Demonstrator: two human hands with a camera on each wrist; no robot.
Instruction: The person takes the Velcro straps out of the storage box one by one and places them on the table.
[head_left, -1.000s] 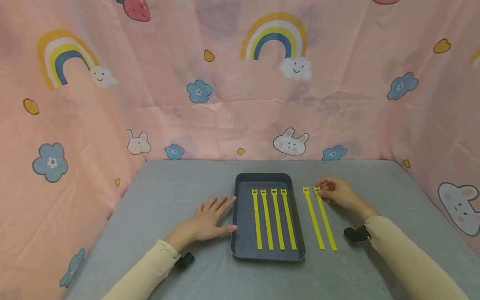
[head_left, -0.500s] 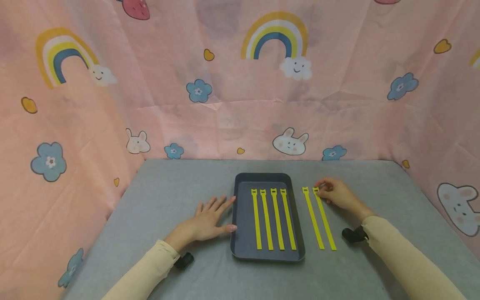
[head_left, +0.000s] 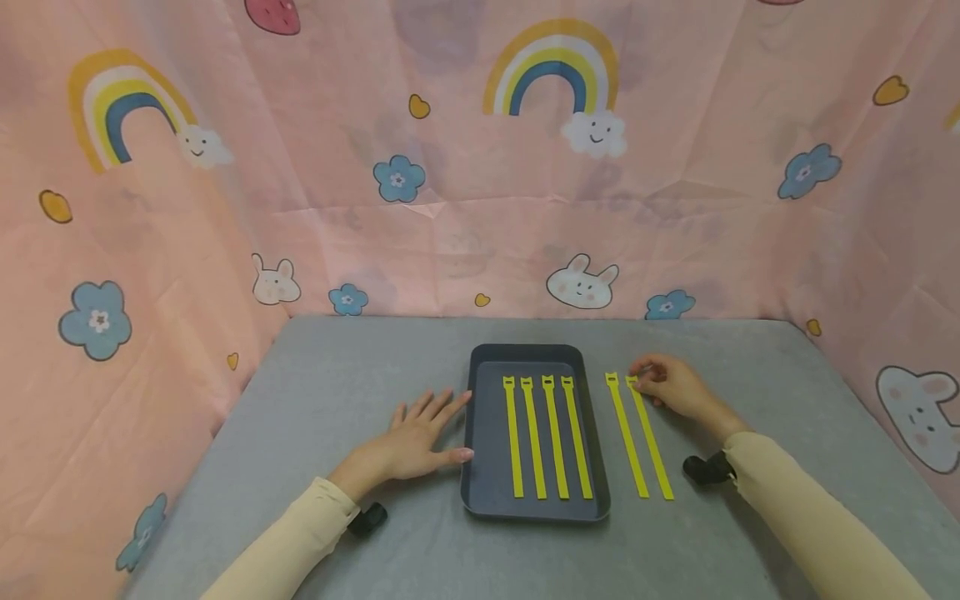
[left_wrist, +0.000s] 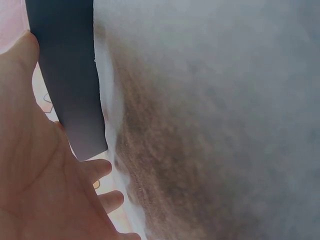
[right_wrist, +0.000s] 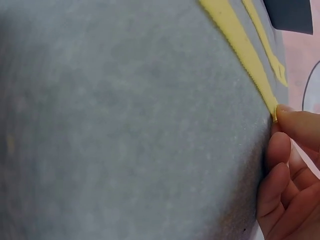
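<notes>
A dark grey tray [head_left: 487, 492] lies on the table with several yellow hook-and-loop cable ties [head_left: 534, 440] side by side in it. My left hand [head_left: 408, 446] has its fingers spread, with thumb and index fingertips at the tray's left side; the left wrist view shows them against the tray wall [left_wrist: 67, 75]. Right of the tray lie two more cable ties. The outer cable tie [head_left: 651, 443] has its slotted head pinched between thumb and fingers of my right hand [head_left: 675, 387]; its strap [right_wrist: 241, 50] stretches along the table. The inner cable tie [head_left: 627, 440] is untouched.
The grey table [head_left: 360, 358] backs onto a pink patterned curtain [head_left: 465, 250], which also hangs at both sides. A black wrist device [head_left: 708, 469] shows at the right cuff, another black device [head_left: 367, 521] at the left.
Hardly anything differs: the head of the outer cable tie has shifted very slightly left with my right hand, and the fingers now cover more of it. My left hand stays put.
</notes>
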